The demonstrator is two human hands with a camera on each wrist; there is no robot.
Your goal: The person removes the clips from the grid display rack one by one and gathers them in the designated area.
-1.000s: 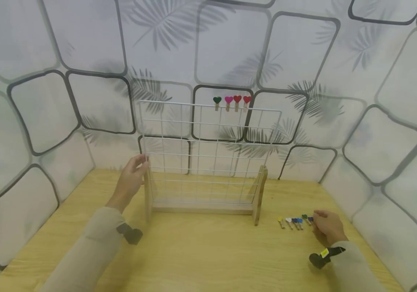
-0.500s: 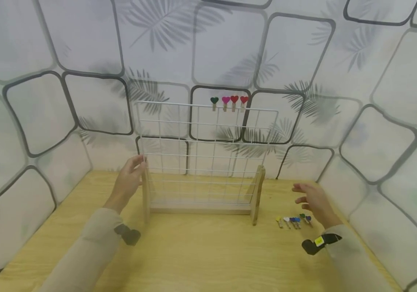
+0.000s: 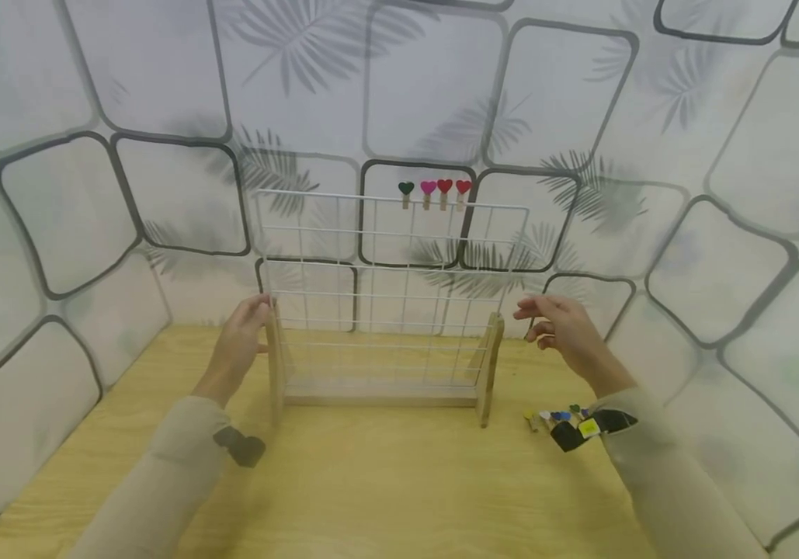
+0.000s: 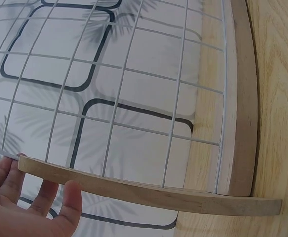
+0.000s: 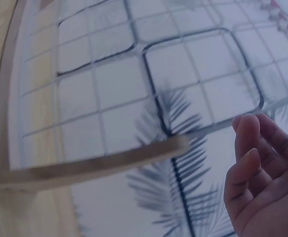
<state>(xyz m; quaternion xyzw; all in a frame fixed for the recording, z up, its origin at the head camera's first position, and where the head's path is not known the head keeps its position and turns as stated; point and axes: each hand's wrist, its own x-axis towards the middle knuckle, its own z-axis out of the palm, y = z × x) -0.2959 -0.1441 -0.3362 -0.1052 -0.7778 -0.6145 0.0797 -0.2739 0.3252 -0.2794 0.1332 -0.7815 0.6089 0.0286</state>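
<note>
A white wire grid rack on a wooden stand (image 3: 378, 401) stands on the table. My left hand (image 3: 234, 345) holds its left wooden upright near the top; in the left wrist view, fingertips meet the end of that upright (image 4: 134, 191). Just outside the right upright (image 3: 492, 369), my right hand (image 3: 560, 330) hovers apart from the rack with loosely bent fingers. No object shows in it in the right wrist view. Heart-topped clothespins, one green (image 3: 406, 191), one pink (image 3: 428, 189) and two red (image 3: 444, 189), are clipped along the top wire, right of its middle.
Several more heart clothespins, among them a yellow one (image 3: 530, 420), lie on the wooden table (image 3: 385, 481) at the right, partly hidden by the right wrist's camera (image 3: 570, 435). Patterned walls (image 3: 182, 198) enclose the table at the back and sides.
My right hand has risen from the loose clothespins and moved left to beside the rack's right upright. The left hand stays at the left upright. The head view has shifted slightly.
</note>
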